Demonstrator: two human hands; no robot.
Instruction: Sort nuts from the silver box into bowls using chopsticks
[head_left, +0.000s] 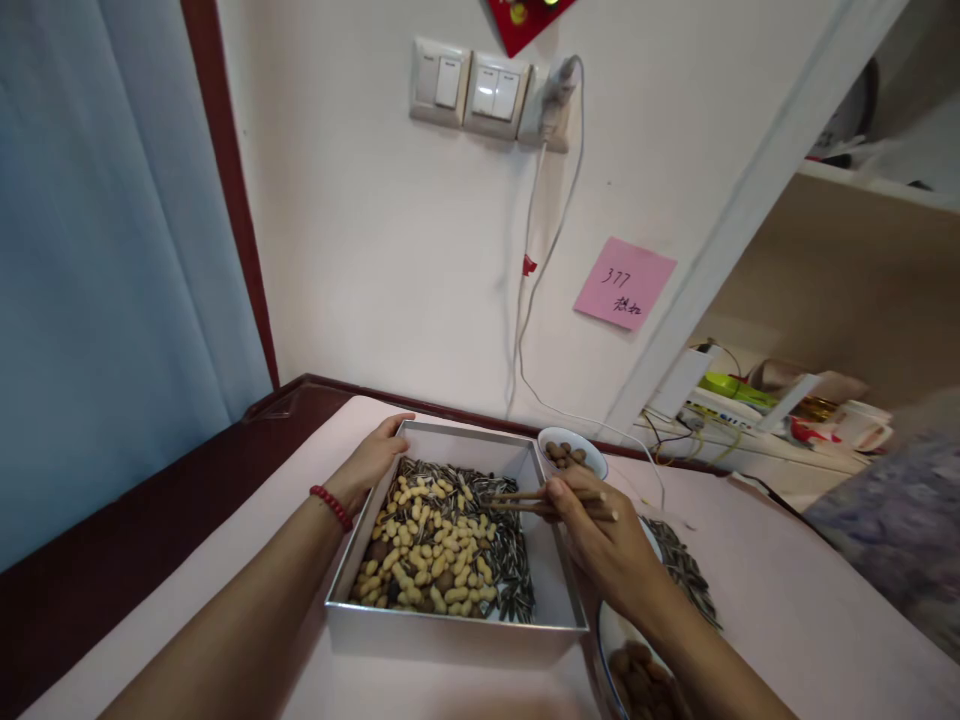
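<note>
A square silver-edged box [457,633] stands on the table, holding unshelled peanuts [442,545], striped sunflower seeds [512,560] and a few round brown nuts. My left hand [379,455] grips the box's left wall near its far corner; a red bead bracelet circles that wrist. With my right hand [600,535] I hold a pair of wooden chopsticks [517,500] over the right side of the box. Their tips reach into the sunflower seeds, and I cannot tell whether anything is pinched between them.
Behind the box is a bowl [592,455] with round brown nuts. Another bowl [609,630] of brown nuts lies at the near right, partly under my forearm. Sunflower seeds [682,565] fill a dish right of my hand. A white cable [577,415] hangs from the wall socket.
</note>
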